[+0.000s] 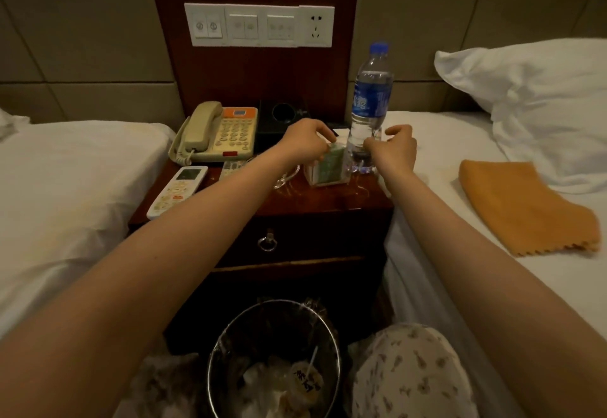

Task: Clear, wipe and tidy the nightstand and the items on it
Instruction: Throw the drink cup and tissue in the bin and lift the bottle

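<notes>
Phone (218, 133) and remote (177, 191) are sitting on the surface (328, 199), left side. The left hand (307, 141) is gripping the green box (330, 168) from the top, mid-surface. The right hand (392, 148) is curling against the water bottle (371, 105), can't tell if it's actually grasping it. An orange cloth (525, 207) is lying on the right bed (460, 141).

Dim warm light falls on beige padded wall panels (82, 39), a dark wooden panel (249, 79) bearing white switch plates (259, 25), and two white-sheeted beds (65, 171).

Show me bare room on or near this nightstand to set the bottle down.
Bare wood runs along the nightstand's front edge, ahead of the green box and water bottle. Bare sheet lies between the nightstand and the orange cloth. The telephone, black tray and white remote crowd the back and left.
</notes>
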